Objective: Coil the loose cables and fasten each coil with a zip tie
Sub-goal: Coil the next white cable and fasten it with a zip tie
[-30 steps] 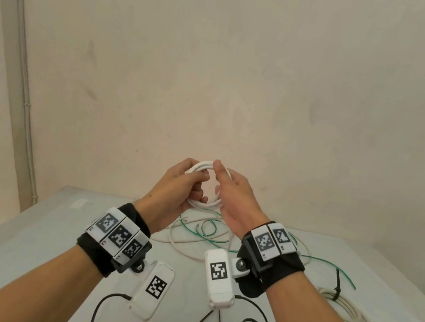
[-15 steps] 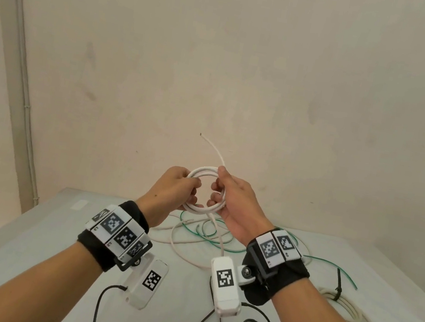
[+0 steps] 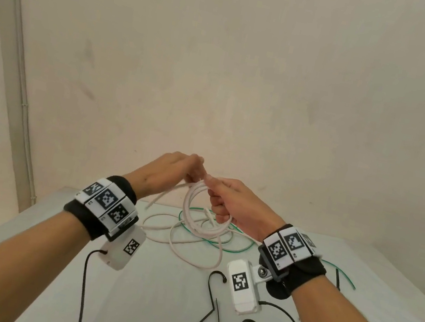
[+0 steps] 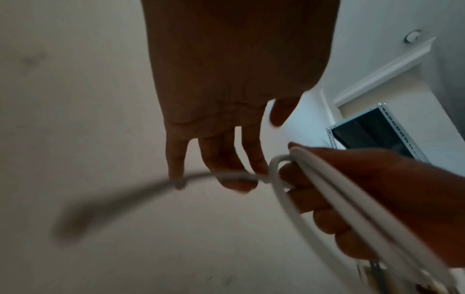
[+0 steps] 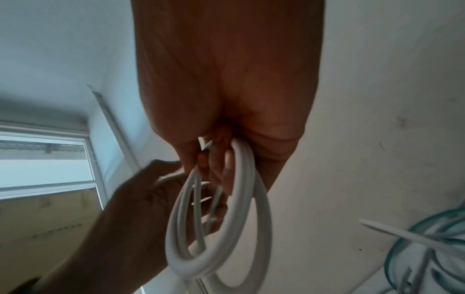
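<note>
Right hand (image 3: 237, 205) grip: fingers curled round white cable coil (image 3: 198, 212), held above table (image 3: 22, 235). Left hand (image 3: 166, 172) grip: fingertips pinching coil's loose end. Green cable (image 3: 236, 247), black zip ties (image 3: 210, 311) on table.

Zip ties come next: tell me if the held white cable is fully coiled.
Not fully. The right hand grips the white coil, but the left hand holds a loose tail.
</note>
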The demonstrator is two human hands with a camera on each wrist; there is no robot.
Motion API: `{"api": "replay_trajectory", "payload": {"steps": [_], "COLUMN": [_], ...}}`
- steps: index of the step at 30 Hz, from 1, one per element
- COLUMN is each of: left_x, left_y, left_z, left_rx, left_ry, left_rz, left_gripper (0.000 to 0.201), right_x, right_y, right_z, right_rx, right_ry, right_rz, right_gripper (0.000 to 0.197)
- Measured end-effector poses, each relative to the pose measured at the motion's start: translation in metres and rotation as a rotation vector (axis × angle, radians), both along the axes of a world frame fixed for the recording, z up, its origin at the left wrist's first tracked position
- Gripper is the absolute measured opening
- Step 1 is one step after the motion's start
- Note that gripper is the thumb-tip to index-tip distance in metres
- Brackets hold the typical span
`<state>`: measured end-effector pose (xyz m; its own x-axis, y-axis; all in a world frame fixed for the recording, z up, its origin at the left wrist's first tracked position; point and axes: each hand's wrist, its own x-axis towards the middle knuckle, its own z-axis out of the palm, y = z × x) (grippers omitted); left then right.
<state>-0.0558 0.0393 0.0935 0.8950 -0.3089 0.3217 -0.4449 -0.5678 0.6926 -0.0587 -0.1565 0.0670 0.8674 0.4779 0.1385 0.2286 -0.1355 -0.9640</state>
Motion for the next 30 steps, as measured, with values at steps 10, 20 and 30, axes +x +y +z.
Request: {"api": "replay_trajectory", "payload": {"steps": [10,20,30], "left_x": [0.015,-0.007,-0.001], "left_y": [0.006,-0.011,-0.014], "left_z": [-0.006,-0.036,-0.044], "left_rx": [-0.301,-0.296,-0.179], "left_ry": [0.111,0.295,0.042], "left_rz": [-0.050,-0.022,0.032], "left_gripper": [0.041,0.036,0.031], "right_x": [-0.011,0.003,0.007], "right_y": [0.005,0.004,0.012], "right_z": [0.003,-0.014,-0.025], "right_rx": [0.129,0.177,0.213], "right_ry": [0.087,-0.027,-0.130], "right_rz": [0.087,-0.197,-0.332], "right_gripper": [0.035,0.034,0.032]}}
